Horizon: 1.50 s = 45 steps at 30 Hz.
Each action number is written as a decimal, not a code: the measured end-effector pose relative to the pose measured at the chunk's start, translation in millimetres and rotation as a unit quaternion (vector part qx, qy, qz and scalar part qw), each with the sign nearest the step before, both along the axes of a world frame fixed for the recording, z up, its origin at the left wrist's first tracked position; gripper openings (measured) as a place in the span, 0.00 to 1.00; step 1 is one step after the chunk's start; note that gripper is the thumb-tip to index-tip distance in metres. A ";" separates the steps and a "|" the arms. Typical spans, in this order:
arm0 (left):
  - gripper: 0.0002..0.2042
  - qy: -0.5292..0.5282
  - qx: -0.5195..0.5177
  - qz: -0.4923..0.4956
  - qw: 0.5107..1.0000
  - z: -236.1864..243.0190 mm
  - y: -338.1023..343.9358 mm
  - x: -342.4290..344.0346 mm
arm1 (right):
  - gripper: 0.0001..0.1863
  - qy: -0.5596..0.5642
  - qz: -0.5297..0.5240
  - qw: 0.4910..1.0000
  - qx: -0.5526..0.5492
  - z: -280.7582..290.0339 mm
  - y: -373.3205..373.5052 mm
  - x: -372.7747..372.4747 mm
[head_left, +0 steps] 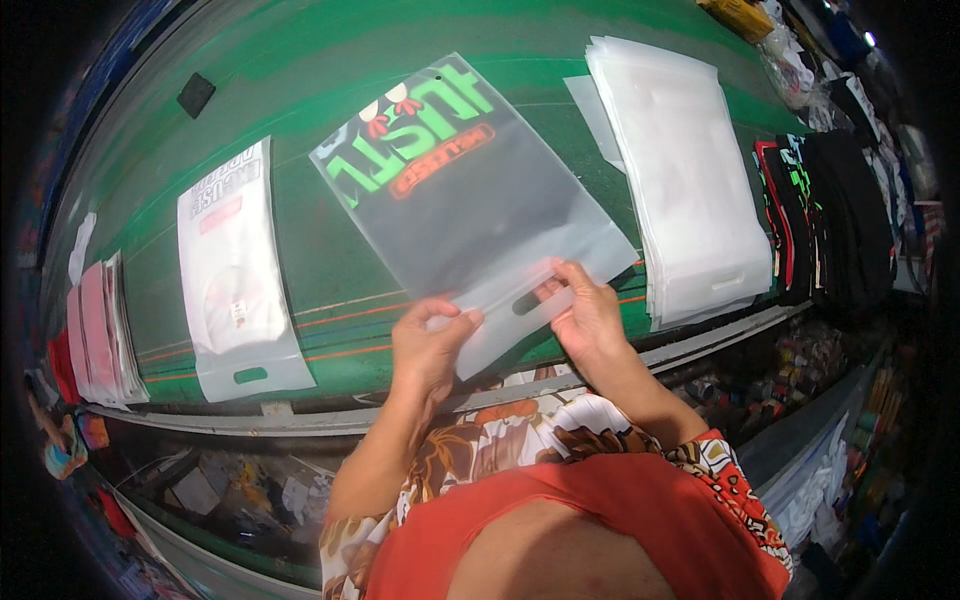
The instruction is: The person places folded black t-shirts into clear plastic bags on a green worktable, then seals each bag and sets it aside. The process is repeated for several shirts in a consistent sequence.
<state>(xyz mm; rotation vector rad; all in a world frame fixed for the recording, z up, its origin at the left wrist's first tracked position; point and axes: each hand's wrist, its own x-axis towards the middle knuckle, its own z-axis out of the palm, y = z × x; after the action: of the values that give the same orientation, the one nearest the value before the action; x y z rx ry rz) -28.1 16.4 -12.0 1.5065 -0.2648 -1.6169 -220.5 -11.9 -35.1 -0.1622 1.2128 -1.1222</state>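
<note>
A frosted plastic bag with a handle cut-out (500,355) lies angled on the green table, holding a dark folded item (468,205) printed in bright green and red. My left hand (432,340) pinches the bag's lower left part, thumb on top. My right hand (582,315) grips it right of the cut-out, fingers curled at the edge. To the left lies another bag (232,270) with white folded contents. A tall stack of translucent white bags (690,190) sits to the right.
Pink-and-white folded items (95,330) lie at the far left, dark folded garments (830,215) at the right. A small dark square (196,95) is at the back left, bundled goods (775,55) at the back right. A metal rail (270,420) runs along the front edge.
</note>
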 end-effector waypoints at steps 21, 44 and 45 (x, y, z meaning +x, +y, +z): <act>0.03 -0.231 -0.022 -0.309 0.922 35.4 20.7 92.9 | 0.07 0.258 -0.040 0.958 -0.121 15.2 -16.9 -63.1; 0.33 -0.696 -0.213 -0.258 0.636 -30.9 -90.0 35.8 | 0.23 0.666 0.404 0.450 -0.436 -13.0 -118.2 72.9; 0.33 -0.693 -0.198 -0.233 0.653 -32.7 -86.2 38.7 | 0.22 0.644 0.397 0.479 -0.445 -16.9 -119.0 67.5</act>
<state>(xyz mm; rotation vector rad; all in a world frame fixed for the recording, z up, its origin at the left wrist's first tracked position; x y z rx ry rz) 10.5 -69.8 -44.7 2.0758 -1.8233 -0.2433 -153.0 -130.8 -51.9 -2.5103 1.2769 -0.4755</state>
